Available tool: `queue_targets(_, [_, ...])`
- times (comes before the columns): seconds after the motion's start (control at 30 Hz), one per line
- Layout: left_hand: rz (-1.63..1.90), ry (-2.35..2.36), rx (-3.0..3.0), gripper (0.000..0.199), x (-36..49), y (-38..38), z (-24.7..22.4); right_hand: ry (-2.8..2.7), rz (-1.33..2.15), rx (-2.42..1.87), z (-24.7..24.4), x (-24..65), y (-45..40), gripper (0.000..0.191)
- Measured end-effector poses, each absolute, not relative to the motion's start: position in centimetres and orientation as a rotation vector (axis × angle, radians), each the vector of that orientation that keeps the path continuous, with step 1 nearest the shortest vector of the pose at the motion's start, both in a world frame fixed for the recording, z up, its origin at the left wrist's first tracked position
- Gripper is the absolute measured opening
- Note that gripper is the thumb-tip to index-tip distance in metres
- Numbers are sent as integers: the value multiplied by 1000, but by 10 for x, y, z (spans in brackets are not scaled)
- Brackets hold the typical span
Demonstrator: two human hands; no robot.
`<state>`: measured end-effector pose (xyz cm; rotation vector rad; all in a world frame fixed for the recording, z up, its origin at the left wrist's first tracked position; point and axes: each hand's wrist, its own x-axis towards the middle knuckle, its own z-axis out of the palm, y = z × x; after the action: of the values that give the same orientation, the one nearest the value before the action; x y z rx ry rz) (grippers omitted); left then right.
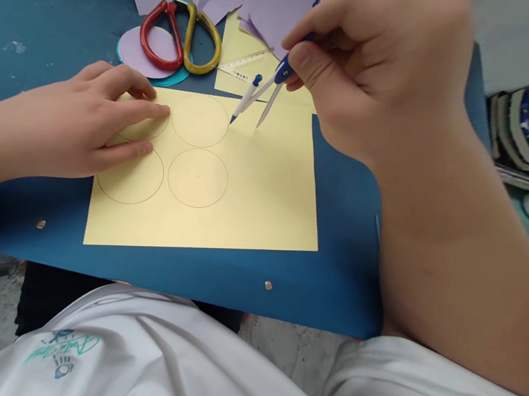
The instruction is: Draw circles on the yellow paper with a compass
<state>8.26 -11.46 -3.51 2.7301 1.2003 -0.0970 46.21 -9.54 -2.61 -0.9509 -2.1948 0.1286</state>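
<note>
A dark blue flat tabletop (pixel 337 251) carries a pale yellow rectangular sheet of smooth paper (pixel 270 192), which lies flat near the person's edge, its lower edge slightly slanted. The left part bears four thin pencil-drawn circles (pixel 192 207), set in two rows of two; the upper-left one is partly covered, and the two lower ones each show a tiny dot at the centre.

The right hand (pixel 369 60) is raised over the far right part of the sheet, closed, thumb and fingers pinching the top of a blue-and-white drawing compass with a metal needle leg (pixel 283 71). The left hand (pixel 101 110) holds nothing; it rests palm down with fingers loosely spread across the sheet's left edge, index finger and thumb over the left pair of circles.

The compass legs stand narrowly apart. Its pencil tip is right at the upper-right circle's edge, the needle to the right of it; whether either point touches the paper I cannot tell.
</note>
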Motion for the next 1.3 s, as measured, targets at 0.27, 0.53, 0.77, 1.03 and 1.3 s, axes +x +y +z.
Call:
queue_targets(0.27, [-53,1162,2773,95,79,-113,-41,-2291,25,-1052,-18,464,-103,31])
queue_targets(0.53, [-28,1148,2762,91,79,-113,-42,-2305,-14,-1048,-17,462,-102,35])
queue_targets(0.77, [-22,1140,2765,91,78,-113,-41,-2307,-29,-1011,-19,462,-102,35])
queue_targets(1.03, [-5,1116,2793,94,78,-113,-43,-2318,-74,-1031,-16,463,-104,30])
queue_targets(1.3, [0,1116,2792,94,78,-112,-44,-2331,-75,-1058,-17,464,-104,30])
